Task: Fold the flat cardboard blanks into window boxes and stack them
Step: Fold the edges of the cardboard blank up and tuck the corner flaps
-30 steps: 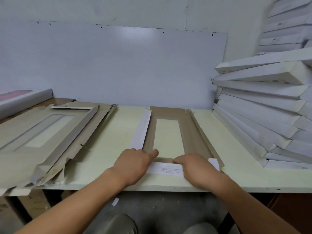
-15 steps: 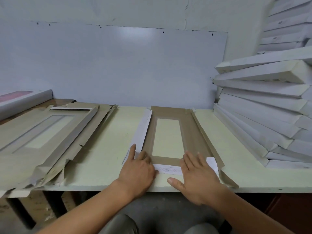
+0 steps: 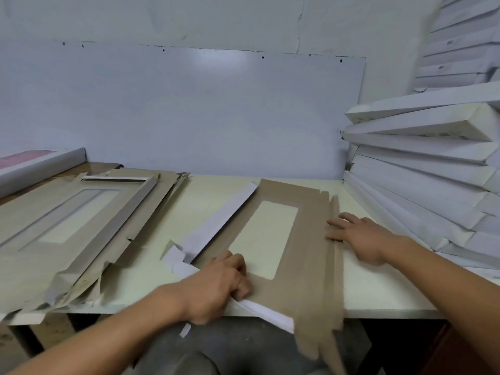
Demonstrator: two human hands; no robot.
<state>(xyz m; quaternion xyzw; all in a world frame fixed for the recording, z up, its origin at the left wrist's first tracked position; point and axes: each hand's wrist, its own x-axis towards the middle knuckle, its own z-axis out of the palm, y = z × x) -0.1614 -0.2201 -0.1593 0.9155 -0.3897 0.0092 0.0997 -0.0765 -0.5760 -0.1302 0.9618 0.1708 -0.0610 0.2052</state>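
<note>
A brown cardboard blank (image 3: 311, 239) with a rectangular window lies on the pale table (image 3: 384, 290), its near end hanging over the front edge. Its left side flap (image 3: 216, 220) is folded over and shows white. My left hand (image 3: 216, 285) has its fingers curled on the blank's near-left corner, by the white near flap (image 3: 265, 312). My right hand (image 3: 359, 234) lies flat with straight fingers against the blank's right side flap.
A pile of flat brown blanks (image 3: 67, 226) covers the left of the table. A tall leaning stack of folded white boxes (image 3: 433, 169) fills the right side. A white box with a pink window (image 3: 32, 163) lies at the far left. A wall board stands behind.
The blank has turned and slid toward me, its near end now past the table edge. My right hand moved from the near flap out to the right side flap; my left hand curled.
</note>
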